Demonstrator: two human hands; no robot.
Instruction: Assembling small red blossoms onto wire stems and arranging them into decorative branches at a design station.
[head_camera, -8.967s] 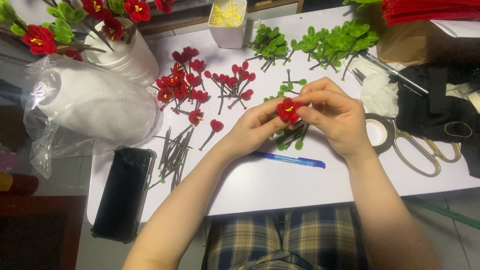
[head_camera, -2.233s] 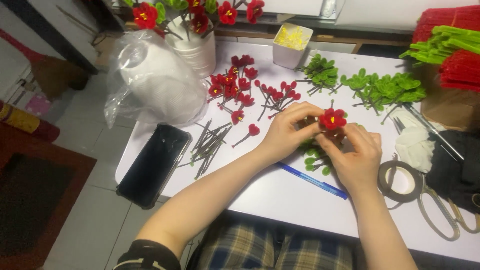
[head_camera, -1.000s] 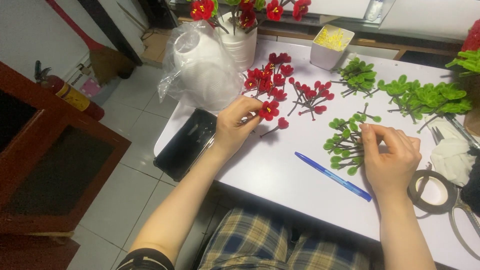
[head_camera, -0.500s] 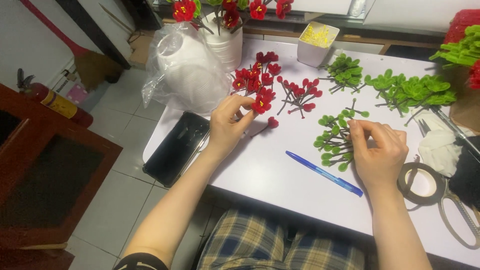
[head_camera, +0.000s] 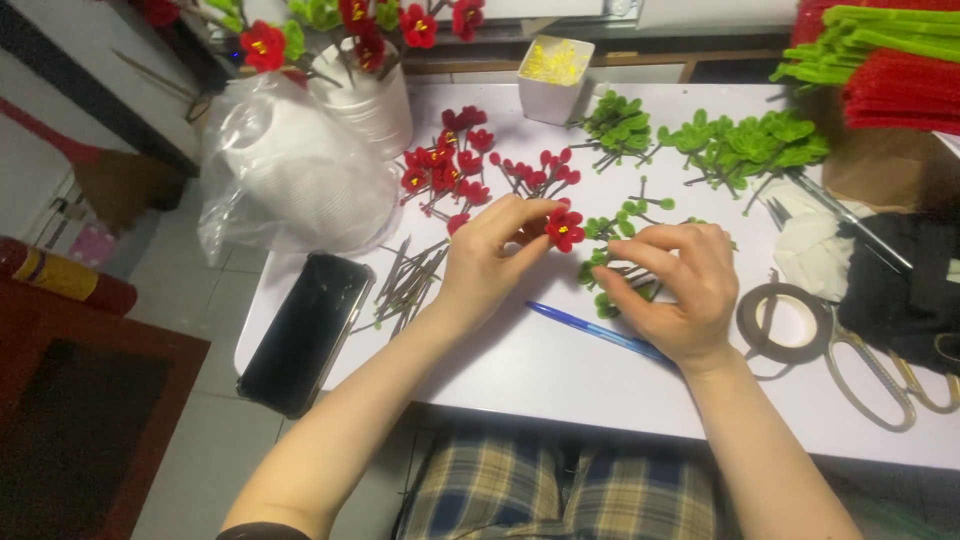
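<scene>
My left hand (head_camera: 482, 262) pinches a small red fabric flower (head_camera: 565, 228) by its stem, just above the white table (head_camera: 560, 380). My right hand (head_camera: 672, 290) rests on a loose cluster of green leaf sprigs (head_camera: 612, 268), thumb and fingers closed on one of them. The flower hangs a few centimetres left of my right fingertips. A pile of the same red flowers (head_camera: 452, 168) lies behind my left hand. A bundle of dark wire stems (head_camera: 405, 285) lies to its left.
A blue pen (head_camera: 592, 331) lies under my wrists. A black phone (head_camera: 305, 332) sits at the left edge. Behind are a plastic bag of white cups (head_camera: 300, 170), a white vase (head_camera: 368, 98), a box of yellow bits (head_camera: 555, 70) and green leaves (head_camera: 745, 145). A tape roll (head_camera: 785, 320) and scissors (head_camera: 885, 375) lie at the right.
My left hand has carried a red flower from the red pile toward the middle, close to my right hand. My right hand has stayed on the green sprigs.
</scene>
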